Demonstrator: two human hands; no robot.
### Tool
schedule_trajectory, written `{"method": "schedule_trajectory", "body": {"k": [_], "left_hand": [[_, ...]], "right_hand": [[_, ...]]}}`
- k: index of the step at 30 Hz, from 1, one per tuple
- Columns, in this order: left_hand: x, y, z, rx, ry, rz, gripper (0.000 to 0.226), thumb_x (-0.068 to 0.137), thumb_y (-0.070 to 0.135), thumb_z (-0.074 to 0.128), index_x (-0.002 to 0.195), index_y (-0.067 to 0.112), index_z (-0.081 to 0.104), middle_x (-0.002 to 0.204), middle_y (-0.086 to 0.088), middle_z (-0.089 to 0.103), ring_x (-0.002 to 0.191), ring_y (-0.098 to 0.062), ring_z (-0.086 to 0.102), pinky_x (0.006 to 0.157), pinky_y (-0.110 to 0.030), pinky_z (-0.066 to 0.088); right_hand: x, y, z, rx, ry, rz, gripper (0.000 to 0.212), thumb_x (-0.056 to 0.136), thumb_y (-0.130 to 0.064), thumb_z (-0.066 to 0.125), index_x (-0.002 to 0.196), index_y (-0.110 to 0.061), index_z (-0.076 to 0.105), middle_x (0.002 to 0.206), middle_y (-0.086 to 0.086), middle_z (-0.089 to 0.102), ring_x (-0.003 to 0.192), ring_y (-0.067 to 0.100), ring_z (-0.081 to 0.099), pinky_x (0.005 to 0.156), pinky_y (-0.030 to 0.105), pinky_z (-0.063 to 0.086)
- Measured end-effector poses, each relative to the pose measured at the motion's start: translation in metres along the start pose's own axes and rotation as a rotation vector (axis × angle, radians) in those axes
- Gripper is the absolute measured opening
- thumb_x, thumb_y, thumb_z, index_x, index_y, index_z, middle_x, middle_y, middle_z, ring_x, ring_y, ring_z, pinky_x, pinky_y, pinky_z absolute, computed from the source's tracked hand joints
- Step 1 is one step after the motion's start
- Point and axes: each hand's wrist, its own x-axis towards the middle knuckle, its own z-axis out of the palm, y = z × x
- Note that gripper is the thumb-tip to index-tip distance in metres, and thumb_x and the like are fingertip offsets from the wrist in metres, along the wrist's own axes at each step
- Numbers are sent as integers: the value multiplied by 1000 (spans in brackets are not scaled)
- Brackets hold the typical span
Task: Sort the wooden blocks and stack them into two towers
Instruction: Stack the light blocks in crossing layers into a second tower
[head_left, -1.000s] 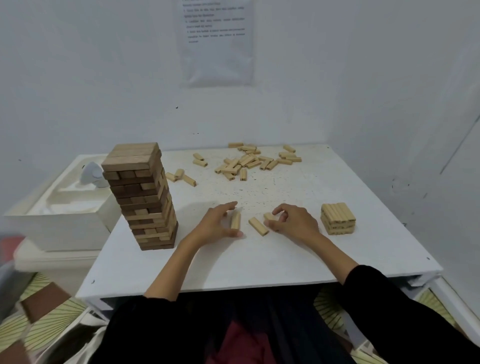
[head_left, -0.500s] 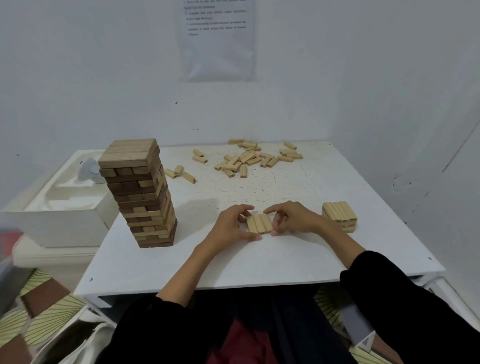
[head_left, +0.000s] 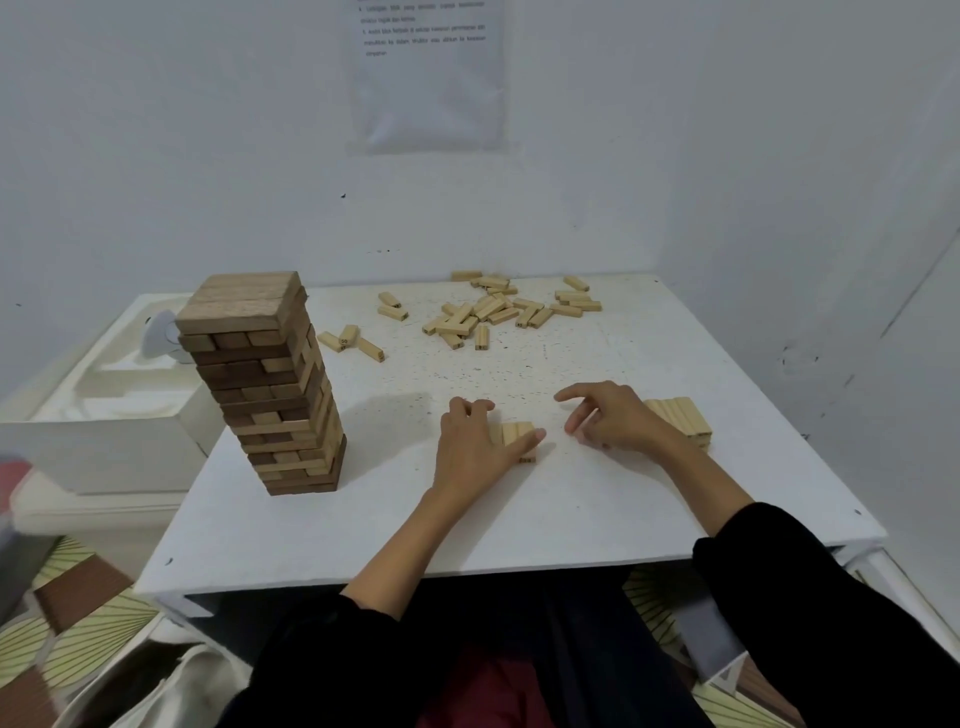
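Note:
A tall tower of brown and tan blocks stands at the left of the white table. A short stack of light blocks sits at the right. In the middle, my left hand grips a row of three light blocks, thumb along their near end and fingers over the far side. My right hand hovers just right of them, fingers loosely spread, holding nothing. Several loose light blocks lie scattered at the table's far side.
A white moulded tray sits left of the table beside the tall tower. A paper sheet hangs on the wall behind. White walls close in at the back and right. Patterned floor shows below the table.
Both hands pushed three separate light blocks together into a row. My right hand has since come off the row and moved right; my left hand still holds it.

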Motion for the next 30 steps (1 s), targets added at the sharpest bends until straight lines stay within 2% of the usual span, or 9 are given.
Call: {"method": "schedule_trajectory", "body": {"k": [6, 10, 13, 15, 17, 19, 21, 25, 30], "left_hand": [[10, 10, 0, 118, -129, 102, 86, 75, 37, 75, 141, 10, 28, 132, -8, 40, 119, -24, 39, 94, -28, 33], [20, 3, -24, 40, -391, 214, 91, 75, 18, 77, 147, 17, 21, 128, -2, 50, 117, -17, 48, 94, -21, 36], [24, -6, -39, 55, -517, 285, 92, 77, 12, 74, 149, 21, 16, 133, 1, 50, 124, -11, 44, 99, -18, 32], [22, -11, -44, 48, -500, 303, 94, 79, 22, 75, 150, 23, 13, 144, 2, 40, 132, -13, 36, 104, -24, 29], [14, -14, -47, 128, -419, 276, 100, 78, 43, 72, 151, 18, 8, 155, -1, 21, 142, -20, 20, 114, -34, 21], [2, -19, -46, 288, -389, 188, 106, 80, 59, 60, 151, 11, -3, 159, -6, -2, 146, -21, -1, 118, -41, 5], [-8, -27, -41, 387, -431, 114, 108, 80, 71, 42, 149, 8, -14, 157, -8, -20, 144, -20, -18, 117, -43, -9], [-15, -39, -32, 456, -459, 184, 121, 59, 91, 1, 145, 9, -23, 152, -6, -32, 141, -16, -28, 114, -47, -17], [-10, -44, -24, 469, -446, 261, 134, 41, 92, -24, 145, 8, -24, 151, -3, -34, 140, -14, -29, 113, -46, -17]], "right_hand": [[2, 13, 3, 3, 126, 10, 44, 80, 9, 53, 115, -17, 62, 78, -6, 65, 73, 8, 56, 73, 28, 47], [1, 9, 10, -33, 89, 13, 39, 82, 6, 54, 108, -22, 63, 82, -6, 65, 71, 0, 54, 64, 18, 41], [-3, 5, 16, -26, 78, -27, 35, 87, 1, 50, 111, -20, 64, 97, 2, 66, 85, 11, 59, 70, 19, 42], [-7, 3, 23, -112, 47, -92, 35, 94, -18, 52, 129, -19, 53, 120, 6, 55, 114, 19, 49, 88, 24, 38], [-15, 2, 33, -256, -69, -116, 64, 94, -44, 48, 148, -20, 25, 144, 7, 28, 136, 22, 19, 108, 33, 23], [-25, 1, 45, -381, -179, -103, 88, 88, -61, 43, 151, -20, -2, 156, 4, -3, 142, 23, -7, 115, 42, 5], [-30, 1, 54, -471, -231, -89, 98, 84, -68, 39, 149, -18, -15, 154, 5, -25, 142, 26, -22, 114, 43, -8], [-25, -8, 63, -562, -255, -73, 101, 78, -76, 21, 148, -13, -19, 151, 10, -33, 140, 28, -26, 113, 46, -13], [-14, -12, 67, -602, -279, -85, 94, 88, -68, 26, 146, -11, -21, 150, 11, -34, 140, 27, -27, 114, 47, -13]]}}
